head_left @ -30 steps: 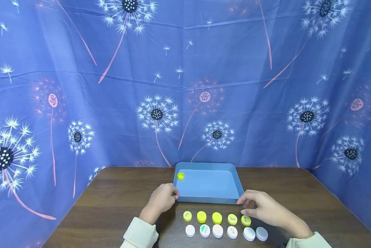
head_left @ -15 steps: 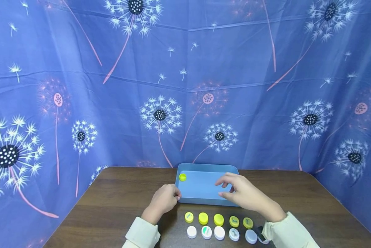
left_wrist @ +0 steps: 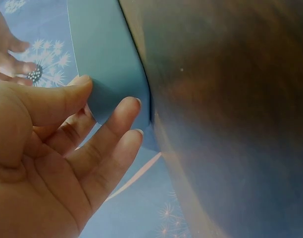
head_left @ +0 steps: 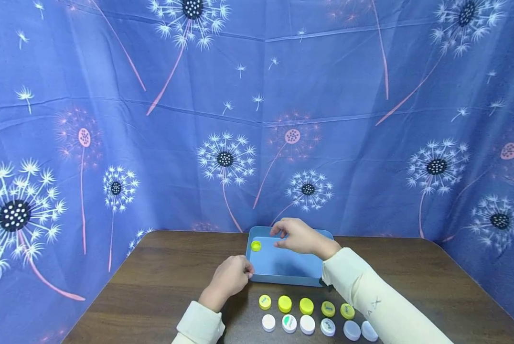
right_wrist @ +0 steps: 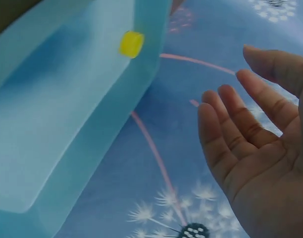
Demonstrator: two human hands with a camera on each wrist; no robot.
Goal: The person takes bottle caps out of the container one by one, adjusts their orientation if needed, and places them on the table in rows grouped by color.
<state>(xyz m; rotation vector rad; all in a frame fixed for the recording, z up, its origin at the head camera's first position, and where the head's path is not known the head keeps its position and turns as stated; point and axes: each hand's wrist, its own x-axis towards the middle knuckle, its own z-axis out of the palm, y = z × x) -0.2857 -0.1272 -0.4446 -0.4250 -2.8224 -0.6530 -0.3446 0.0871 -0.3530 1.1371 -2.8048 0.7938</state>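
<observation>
A shallow blue tray (head_left: 278, 278) stands toward the back of the table. My left hand (head_left: 233, 276) pinches its front left corner; in the left wrist view the thumb and index finger of that hand (left_wrist: 47, 144) close on the tray wall (left_wrist: 109, 54), with the other fingers beside it. Inside the tray, near the left wall, lies a yellow bottle cap (head_left: 256, 246), also visible in the right wrist view as a blurred yellow cap (right_wrist: 131, 44). Above the tray hovers my right hand (head_left: 302, 236), holding nothing, its fingers (right_wrist: 216, 134) loosely extended and apart from the cap.
In front of the tray runs a row of several yellow caps (head_left: 306, 306), with several white caps (head_left: 307, 325) in a row nearer me. My right sleeve (head_left: 381, 291) passes over the right end. A blue dandelion-print cloth (head_left: 175, 167) hangs behind the brown table (head_left: 154, 286).
My right hand has moved from the tray's front right corner up and left over the tray toward the yellow cap. The left hand keeps its grip on the front left corner.
</observation>
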